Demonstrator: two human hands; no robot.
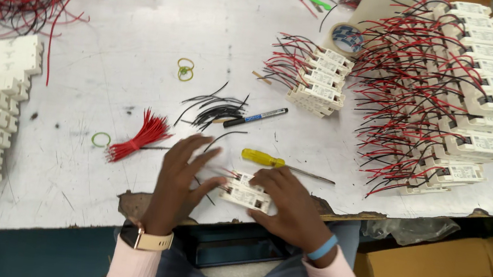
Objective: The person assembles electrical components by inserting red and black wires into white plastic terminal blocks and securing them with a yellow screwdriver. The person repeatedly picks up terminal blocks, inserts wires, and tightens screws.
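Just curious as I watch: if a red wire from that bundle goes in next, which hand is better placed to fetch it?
Probably the left hand: its spread fingers lie beside the red wire bundle, while the right hand steadies the white module.

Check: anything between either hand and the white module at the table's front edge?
Nothing visible. The left hand and right hand both already touch the white module, one on each side. The yellow screwdriver lies just behind it, apart.
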